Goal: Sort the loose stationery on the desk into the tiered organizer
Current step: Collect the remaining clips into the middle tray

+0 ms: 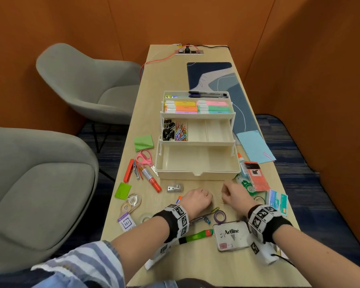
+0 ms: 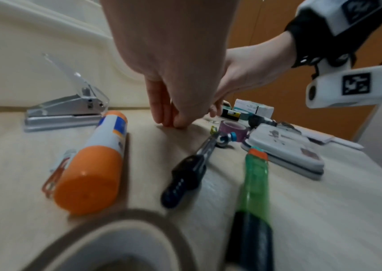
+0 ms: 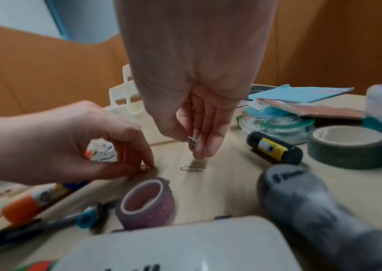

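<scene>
The cream tiered organizer stands open mid-desk, with highlighters in the top tier, binder clips and coloured paper clips in the middle tier, and a bare bottom tray. Just in front of it, my right hand pinches a silver paper clip a little above the desk. A second silver paper clip lies flat under it. My left hand is curled, its fingertips pressed to the desk and pinching another small clip. In the head view both hands sit close together.
Loose items ring the hands: a glue stick, clear hole punch, purple tape roll, green cutter, Artline tin, dark tape roll, scissors, green sticky notes. Grey chairs stand left of the desk.
</scene>
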The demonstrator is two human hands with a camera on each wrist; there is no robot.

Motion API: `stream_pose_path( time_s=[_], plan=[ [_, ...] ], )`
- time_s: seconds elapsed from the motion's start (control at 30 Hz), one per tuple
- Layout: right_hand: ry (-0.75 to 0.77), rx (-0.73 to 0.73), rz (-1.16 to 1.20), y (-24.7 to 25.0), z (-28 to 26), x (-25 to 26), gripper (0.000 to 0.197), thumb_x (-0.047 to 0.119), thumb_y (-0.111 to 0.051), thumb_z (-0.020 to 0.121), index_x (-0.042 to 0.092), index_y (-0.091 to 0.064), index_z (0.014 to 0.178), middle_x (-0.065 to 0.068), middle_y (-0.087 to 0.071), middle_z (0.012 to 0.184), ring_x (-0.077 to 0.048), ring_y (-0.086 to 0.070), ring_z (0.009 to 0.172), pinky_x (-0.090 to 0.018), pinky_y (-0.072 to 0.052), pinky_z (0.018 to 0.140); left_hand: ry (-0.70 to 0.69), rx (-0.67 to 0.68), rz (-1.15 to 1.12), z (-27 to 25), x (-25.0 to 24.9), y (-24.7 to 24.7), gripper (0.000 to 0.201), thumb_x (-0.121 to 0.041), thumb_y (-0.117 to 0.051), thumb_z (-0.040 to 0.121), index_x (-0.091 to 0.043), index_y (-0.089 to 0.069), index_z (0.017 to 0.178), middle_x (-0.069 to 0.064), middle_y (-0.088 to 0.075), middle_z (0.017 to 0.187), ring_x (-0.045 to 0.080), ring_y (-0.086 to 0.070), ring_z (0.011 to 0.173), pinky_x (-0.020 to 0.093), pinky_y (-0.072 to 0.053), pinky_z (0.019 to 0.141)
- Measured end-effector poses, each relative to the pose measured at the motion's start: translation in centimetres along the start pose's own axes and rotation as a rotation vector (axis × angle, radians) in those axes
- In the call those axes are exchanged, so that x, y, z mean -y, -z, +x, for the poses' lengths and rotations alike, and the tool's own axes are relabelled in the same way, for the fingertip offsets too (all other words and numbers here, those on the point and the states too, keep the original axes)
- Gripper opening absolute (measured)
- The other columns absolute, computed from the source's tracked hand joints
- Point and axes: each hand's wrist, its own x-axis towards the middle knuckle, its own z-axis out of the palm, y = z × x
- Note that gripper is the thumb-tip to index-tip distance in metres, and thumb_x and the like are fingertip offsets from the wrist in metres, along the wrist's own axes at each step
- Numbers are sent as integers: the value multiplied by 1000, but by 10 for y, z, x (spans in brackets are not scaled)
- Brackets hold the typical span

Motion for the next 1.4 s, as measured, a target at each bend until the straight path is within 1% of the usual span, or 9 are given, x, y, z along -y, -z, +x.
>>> stream_pose_path(
  time_s=[0.1, 0.23, 0.37, 0.43, 0.57, 0.7, 0.97, 1.13, 1.4],
  plan=[
    [-28, -47, 133, 1, -3, -4, 17, 2, -46, 89, 13, -55, 98, 1, -56, 83, -16, -55, 78, -24, -38, 68, 63, -65, -188, -3, 6, 5, 28, 0, -45, 91, -4, -50, 118, 13, -50, 118, 26, -49, 106, 38, -45, 90],
    [-130, -46, 214, 0, -7, -14, 13, 6, -51, 88, 5, -64, 87, -6, -64, 90, -19, -58, 87, -29, -46, 77, 214, -251, -476, -19, 25, 8, 15, -15, -45, 94, -11, -55, 104, 2, -49, 104, 14, -49, 91, 27, -46, 83],
    [-67, -46, 82, -10, -11, -14, 10, 10, -59, 87, 10, -66, 94, -2, -64, 98, -15, -57, 92, -22, -43, 79, 384, -319, -553, -45, 52, 2, 10, -14, -49, 92, -12, -58, 96, 0, -54, 97, 16, -54, 88, 28, -46, 81],
    [-30, -42, -13, -17, -12, -13, 14, 12, -57, 89, 10, -65, 99, -3, -61, 101, -18, -58, 92, -24, -45, 80, 463, -330, -544, -61, 61, -3, 10, -14, -51, 90, -14, -59, 95, -4, -57, 93, 14, -55, 85, 22, -42, 75],
    [3, 14, -157, -25, -15, -9, 15, 16, -53, 92, 7, -62, 100, -7, -54, 102, -25, -59, 87, -36, -50, 79, 588, -292, -572, -90, 63, -14, 11, -17, -54, 92, -18, -63, 98, -3, -65, 89, 10, -61, 78, 18, -47, 68],
    [48, 24, -206, -23, -14, -5, 15, 13, -49, 93, 5, -61, 97, -8, -54, 98, -26, -59, 84, -34, -49, 75, 631, -173, -589, -93, 57, -26, 12, -16, -57, 92, -17, -65, 100, -2, -69, 97, 12, -65, 85, 23, -54, 77],
    [-10, 92, -263, -23, -3, 3, 14, -2, -46, 89, 7, -55, 94, -9, -49, 104, -22, -48, 75, -33, -47, 70, 770, -103, -548, -67, 49, -25, 11, -18, -69, 81, -15, -63, 90, 5, -66, 97, 22, -62, 92, 34, -51, 82],
    [1, 119, -312, -22, 1, 9, 23, -5, -48, 86, 6, -51, 106, -11, -52, 109, -29, -58, 96, -32, -45, 77, 841, -35, -436, -57, 50, -19, 15, -10, -53, 90, -8, -62, 101, 10, -64, 102, 26, -63, 96, 32, -51, 80],
    [1, 171, -238, -18, 2, 2, 26, -3, -48, 84, 14, -49, 105, -7, -52, 109, -24, -56, 92, -27, -43, 72, 835, 42, -387, -53, 53, -17, 20, -10, -45, 96, -6, -59, 109, 12, -63, 108, 26, -63, 99, 32, -52, 84]
  ],
)
